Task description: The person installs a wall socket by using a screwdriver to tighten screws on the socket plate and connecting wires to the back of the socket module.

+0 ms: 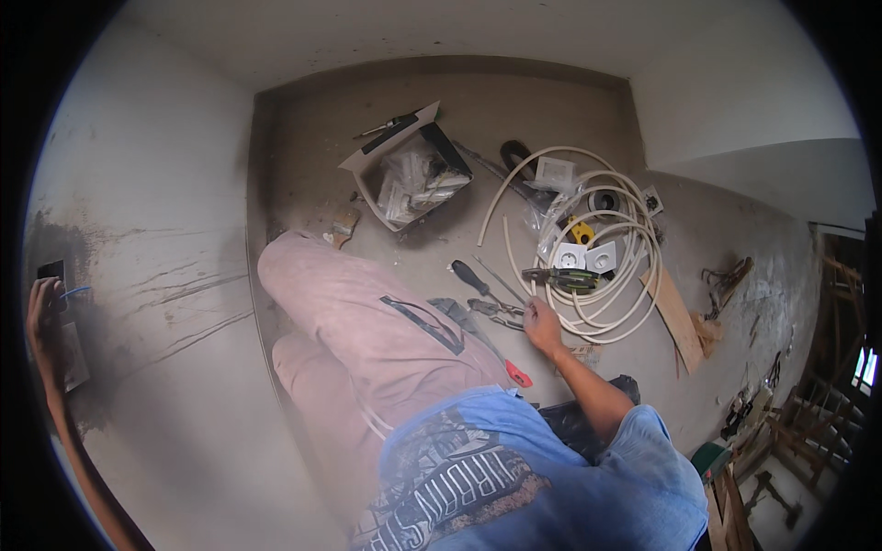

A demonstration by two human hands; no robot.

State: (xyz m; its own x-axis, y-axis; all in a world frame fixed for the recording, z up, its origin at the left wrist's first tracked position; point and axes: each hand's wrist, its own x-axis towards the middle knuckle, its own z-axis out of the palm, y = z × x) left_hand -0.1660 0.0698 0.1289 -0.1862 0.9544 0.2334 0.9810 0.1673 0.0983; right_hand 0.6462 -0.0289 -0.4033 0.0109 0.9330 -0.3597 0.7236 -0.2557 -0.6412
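Observation:
At the far left, my left hand [46, 317] has curled fingers at a dark wall box [51, 275] beside a short blue wire [75, 290]; what it grips is unclear. My right hand [542, 323] is closed at the end of a slim metal shaft [496, 275]; its grip is partly hidden. Pliers [496, 312] lie beside that hand, and green-handled pliers [571, 280] sit just above it on coiled white cable [626, 312]. A black-handled screwdriver [469, 275] lies left of it. White sockets [570, 257] rest inside the coil.
An open box of bagged parts [413, 174] and a brush [344, 223] lie beyond my pink-trousered legs [340, 312]. Wood strips [672, 317] and a red-handled tool [517, 373] are on the floor. Walls border the left and back; wooden debris [808, 422] is at right.

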